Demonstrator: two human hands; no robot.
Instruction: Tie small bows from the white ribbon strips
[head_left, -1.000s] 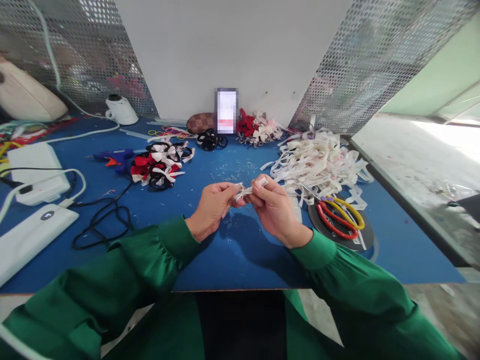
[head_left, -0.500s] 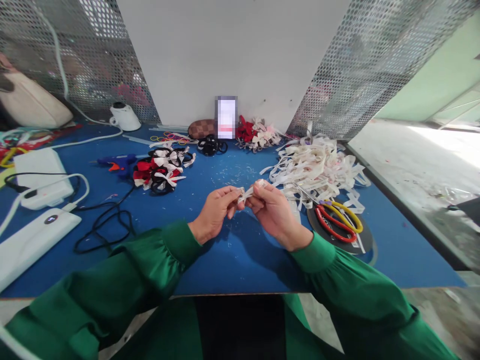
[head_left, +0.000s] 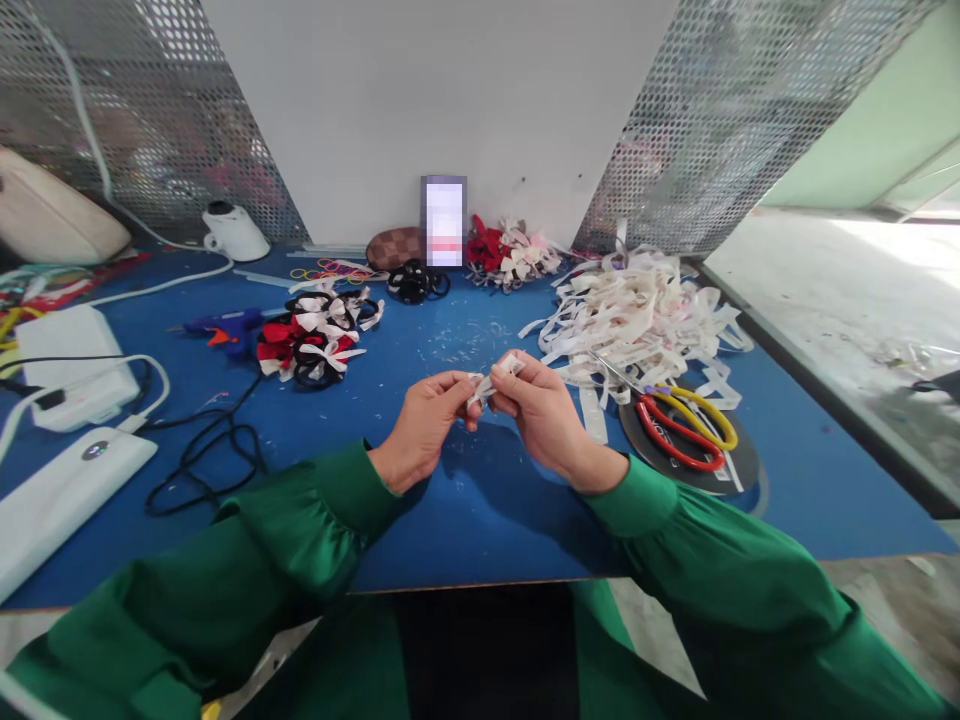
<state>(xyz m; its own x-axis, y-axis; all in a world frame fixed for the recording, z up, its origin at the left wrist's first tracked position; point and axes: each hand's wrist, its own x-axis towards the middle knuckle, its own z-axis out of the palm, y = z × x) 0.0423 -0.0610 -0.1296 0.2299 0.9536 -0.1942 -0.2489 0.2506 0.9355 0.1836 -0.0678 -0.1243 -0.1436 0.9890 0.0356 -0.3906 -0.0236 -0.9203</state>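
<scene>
Between my two hands, above the middle of the blue table, is a short white ribbon. My left hand pinches its left end between thumb and fingers. The other end is gripped by my right hand, thumb on top. My fingers hide part of the ribbon, so its exact folds cannot be made out. To the right lies a loose heap of white ribbon strips. Scissors with red and yellow handles rest on a dark round reel beside the heap.
Finished-looking red, white and black bow hair ties lie at left near a blue glue gun. Black hair ties, a phone and more bows line the back. A white power bank and cables sit at far left.
The ribbon now slants up more toward my right hand, whose fingers have shifted slightly on it. Both hands stay close together. The camera view has shifted a little.
</scene>
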